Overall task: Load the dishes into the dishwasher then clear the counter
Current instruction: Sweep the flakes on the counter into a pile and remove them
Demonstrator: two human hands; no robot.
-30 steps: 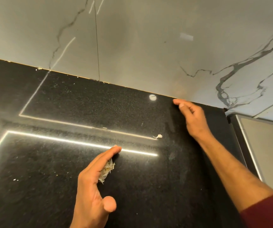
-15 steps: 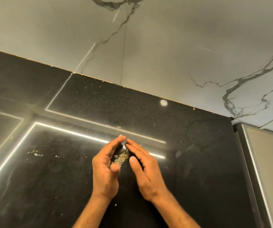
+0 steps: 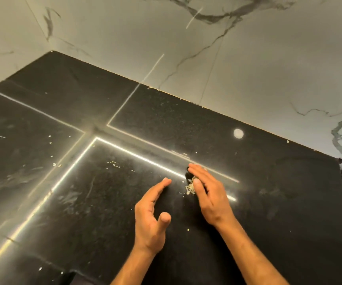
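Counter [image 3: 289, 202], hands parted, crumbs [image 3: 190, 189] dropped

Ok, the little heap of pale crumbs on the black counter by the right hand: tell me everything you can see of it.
The small heap of pale, beige flaky crumbs looks dry and shredded, loosely piled, not one piece. It lies on the glossy black speckled stone counter, right against the inner edge of the right hand, whose straight fingers stand edge-down beside it, partly hiding it. The left hand is apart from it, fingers straight, palm facing it. A few loose flakes lie scattered nearby.
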